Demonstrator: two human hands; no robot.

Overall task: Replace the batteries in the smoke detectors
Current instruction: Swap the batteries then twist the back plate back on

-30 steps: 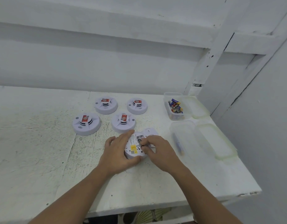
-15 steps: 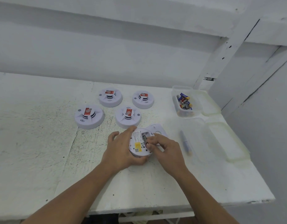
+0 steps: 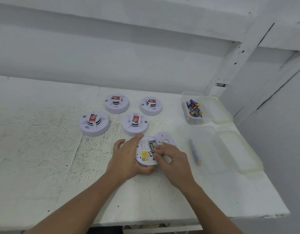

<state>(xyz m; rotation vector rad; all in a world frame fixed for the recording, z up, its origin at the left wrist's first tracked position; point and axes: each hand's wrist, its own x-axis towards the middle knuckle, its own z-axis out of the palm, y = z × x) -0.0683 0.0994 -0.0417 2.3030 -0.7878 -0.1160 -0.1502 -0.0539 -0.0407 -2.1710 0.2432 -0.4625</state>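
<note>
An upturned white smoke detector [image 3: 145, 154] lies on the table, its back with a yellow label facing up. My left hand [image 3: 129, 157] grips its left rim. My right hand [image 3: 169, 157] pinches a dark battery [image 3: 151, 146] sitting in the open compartment. The detector's round cover plate [image 3: 165, 138] lies just behind. Several more detectors [image 3: 94, 123] stand face up further back, each with a red sticker.
A clear tub [image 3: 195, 108] holding several batteries stands at the back right, its lid [image 3: 221, 110] beside it. A second clear tub [image 3: 211, 149] holds one battery [image 3: 194, 153], with its lid [image 3: 237, 149] to the right. The table edge [image 3: 179, 220] is near me.
The view has tilted down and shifted slightly. My right hand's fingers have moved over the battery compartment; the dark battery now shows in it. My left hand keeps its hold.
</note>
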